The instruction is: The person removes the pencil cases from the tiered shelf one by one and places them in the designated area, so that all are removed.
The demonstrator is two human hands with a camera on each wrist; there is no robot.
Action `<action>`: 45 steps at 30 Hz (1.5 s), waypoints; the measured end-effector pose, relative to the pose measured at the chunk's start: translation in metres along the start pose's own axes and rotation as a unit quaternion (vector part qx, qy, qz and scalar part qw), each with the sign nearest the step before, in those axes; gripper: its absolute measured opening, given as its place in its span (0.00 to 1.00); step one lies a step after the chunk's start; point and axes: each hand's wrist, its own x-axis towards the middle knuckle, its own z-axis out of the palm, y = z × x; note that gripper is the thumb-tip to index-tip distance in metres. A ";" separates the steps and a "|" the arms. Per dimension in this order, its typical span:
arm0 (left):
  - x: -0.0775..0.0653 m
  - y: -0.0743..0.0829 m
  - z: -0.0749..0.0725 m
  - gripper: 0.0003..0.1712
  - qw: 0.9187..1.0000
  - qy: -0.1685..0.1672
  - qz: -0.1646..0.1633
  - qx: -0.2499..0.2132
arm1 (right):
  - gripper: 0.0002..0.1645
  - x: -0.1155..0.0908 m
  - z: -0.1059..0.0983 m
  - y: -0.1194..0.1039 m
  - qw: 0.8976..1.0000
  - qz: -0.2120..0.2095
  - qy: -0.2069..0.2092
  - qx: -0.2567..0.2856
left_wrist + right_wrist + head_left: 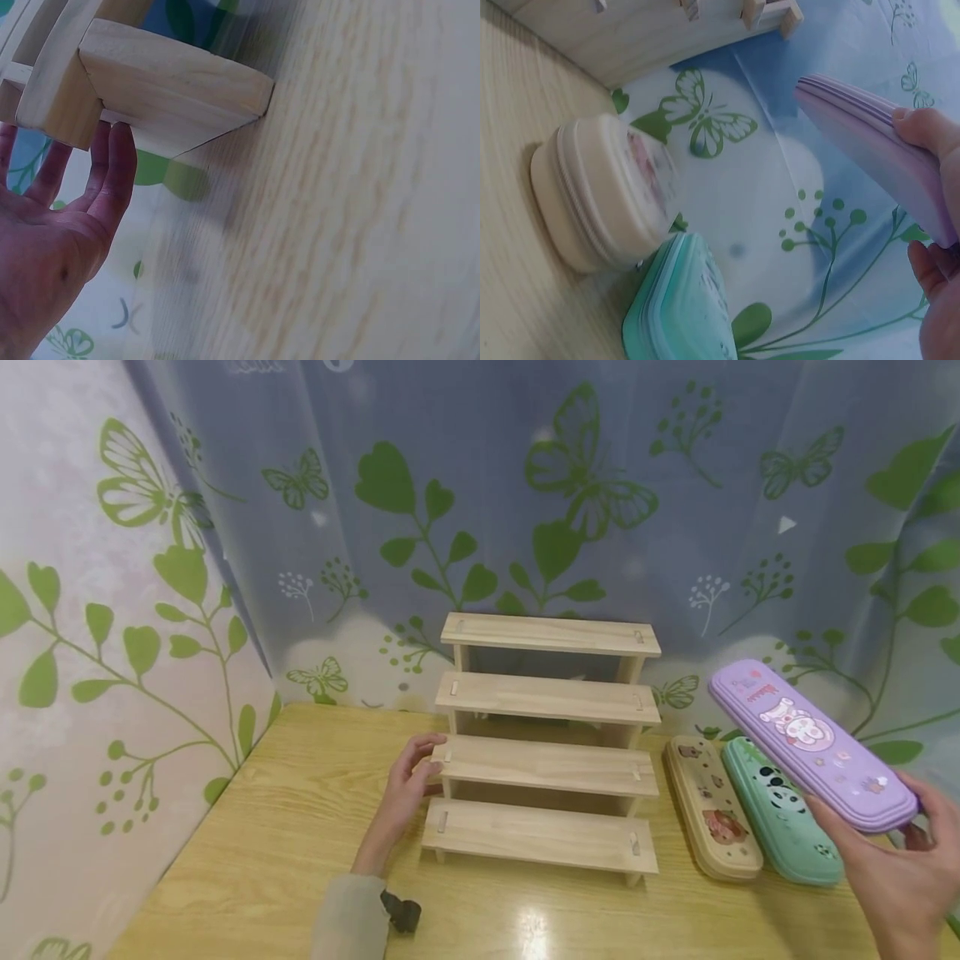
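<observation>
My right hand [900,864] grips a purple pencil case [810,735] by its near end, holding it tilted in the air; the right wrist view shows the thumb on the edge of the purple case [877,142]. Below it a beige pencil case [712,810] and a mint green pencil case [780,814] with a panda lie side by side. A four-step wooden display stand [547,768] is upright on the table. At its left side, my left hand [408,781] touches the end of a lower-middle step, and the left wrist view shows loosely extended fingers [116,176] against the wood.
The light wood-grain table [300,810] carries everything. Behind it hangs a blue curtain [480,527] with green leaves and butterflies, close to the stand's back. A pale patterned cloth [112,652] borders the left side.
</observation>
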 end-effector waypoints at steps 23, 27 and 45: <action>0.001 -0.001 -0.001 0.21 1.000 0.004 0.004 -0.006 | 0.47 -0.001 -0.024 0.045 0.988 0.122 0.064 -0.071; 0.000 -0.002 -0.001 0.21 1.000 0.005 0.007 -0.007 | 0.46 -0.002 -0.028 0.052 0.984 0.142 0.065 -0.084; -0.001 -0.001 -0.001 0.21 1.000 0.002 0.004 -0.020 | 0.48 0.005 -0.043 0.074 0.975 0.204 0.014 -0.085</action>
